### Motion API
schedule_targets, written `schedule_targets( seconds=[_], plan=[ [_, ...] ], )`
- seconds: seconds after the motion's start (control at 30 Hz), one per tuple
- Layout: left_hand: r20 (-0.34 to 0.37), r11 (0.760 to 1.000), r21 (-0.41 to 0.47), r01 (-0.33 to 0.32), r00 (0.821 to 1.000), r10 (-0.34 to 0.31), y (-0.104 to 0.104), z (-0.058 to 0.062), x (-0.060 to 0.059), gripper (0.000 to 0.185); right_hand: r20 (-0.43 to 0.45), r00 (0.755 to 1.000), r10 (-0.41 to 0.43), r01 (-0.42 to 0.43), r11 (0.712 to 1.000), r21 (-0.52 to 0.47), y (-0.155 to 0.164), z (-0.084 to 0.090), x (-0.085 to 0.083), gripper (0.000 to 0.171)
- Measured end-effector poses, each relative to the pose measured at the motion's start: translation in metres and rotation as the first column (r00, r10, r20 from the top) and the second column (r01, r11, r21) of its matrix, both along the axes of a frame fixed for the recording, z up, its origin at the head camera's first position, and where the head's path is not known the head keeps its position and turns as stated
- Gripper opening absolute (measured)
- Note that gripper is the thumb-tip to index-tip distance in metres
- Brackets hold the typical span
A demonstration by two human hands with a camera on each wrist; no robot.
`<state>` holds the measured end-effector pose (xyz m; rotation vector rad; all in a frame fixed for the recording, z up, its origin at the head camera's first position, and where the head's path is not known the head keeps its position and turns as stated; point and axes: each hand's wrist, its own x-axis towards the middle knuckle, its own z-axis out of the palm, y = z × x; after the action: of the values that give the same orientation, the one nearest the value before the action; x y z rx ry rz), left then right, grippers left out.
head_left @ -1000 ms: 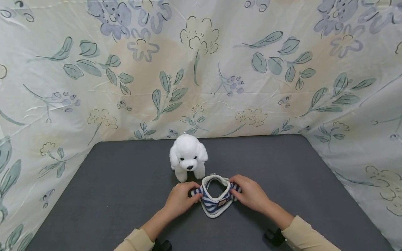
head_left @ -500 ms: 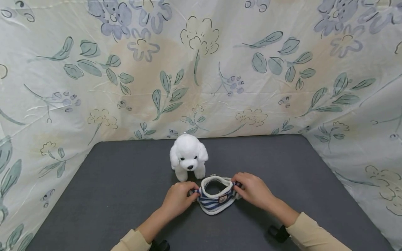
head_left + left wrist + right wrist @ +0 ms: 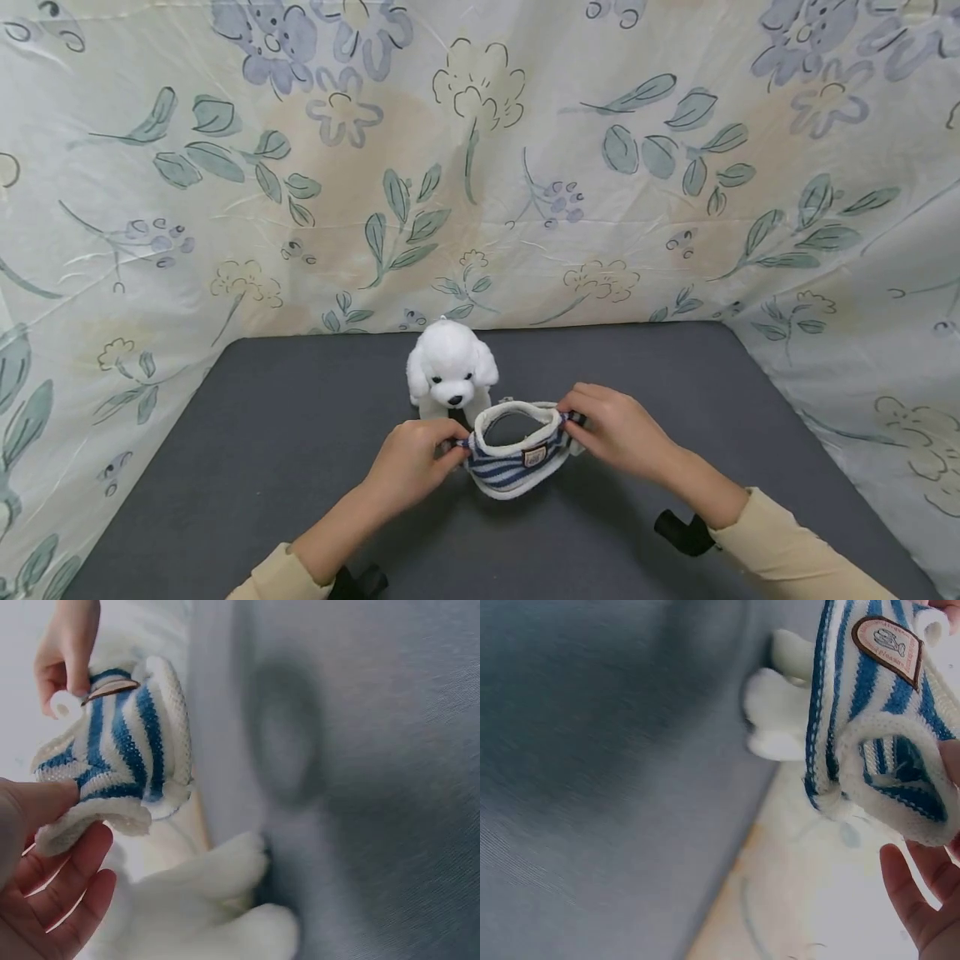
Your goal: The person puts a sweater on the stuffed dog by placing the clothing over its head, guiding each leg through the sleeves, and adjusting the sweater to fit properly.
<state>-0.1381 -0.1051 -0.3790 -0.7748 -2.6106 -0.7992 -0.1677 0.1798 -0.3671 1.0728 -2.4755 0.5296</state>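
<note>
A small blue-and-white striped knit sweater (image 3: pixel 501 478) is stretched between both hands, its white-trimmed neck opening facing up. My left hand (image 3: pixel 408 462) pinches one sleeve between thumb and fingers, and the right hand (image 3: pixel 624 427) pinches the sleeve opposite. In the right wrist view, the sweater (image 3: pixel 847 690) shows a patch on its front and a round white-edged sleeve hole near the right fingers (image 3: pixel 911 889). The sweater hangs above the table, casting a shadow. Just behind it stands a white plush dog (image 3: pixel 448 367), facing me, its feet partly hidden by the sweater and left hand.
A dark grey table top (image 3: pixel 300 400) lies under everything. Flower-printed cloth (image 3: pixel 480 167) rises along its back and sides. Black wrist-worn devices (image 3: pixel 684 533) sit under both forearms.
Both hands have moved apart and raised the sweater off the table, slightly toward the dog. The sweater is pulled wider, and its front patch faces me more. The dog has stayed in place.
</note>
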Motion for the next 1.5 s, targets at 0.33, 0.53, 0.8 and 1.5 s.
schedule_targets(
  seconds=[0.33,0.53,0.8,1.5],
  plan=[
    [-0.129,0.999,-0.001,0.037,0.991,-0.037,-0.008,0.044,0.0,0.014,-0.081,0.996,0.022,-0.023,1.0,-0.01,-0.004,0.044,-0.009,0.016],
    [-0.217,0.999,0.012,0.04,0.976,-0.036,-0.016,0.072,-0.006,0.015,-0.138,0.99,0.028,-0.034,0.999,-0.042,-0.013,0.069,-0.018,0.02],
    [-0.301,0.996,0.086,-0.028,0.952,0.052,-0.03,0.098,-0.017,0.012,-0.233,0.972,0.024,-0.049,0.994,-0.102,-0.034,0.089,-0.035,0.02],
    [-0.246,0.961,0.211,-0.179,0.942,0.229,-0.06,0.097,-0.054,0.013,-0.234,0.971,-0.041,0.003,0.988,-0.157,-0.084,0.086,-0.08,0.022]
  ],
)
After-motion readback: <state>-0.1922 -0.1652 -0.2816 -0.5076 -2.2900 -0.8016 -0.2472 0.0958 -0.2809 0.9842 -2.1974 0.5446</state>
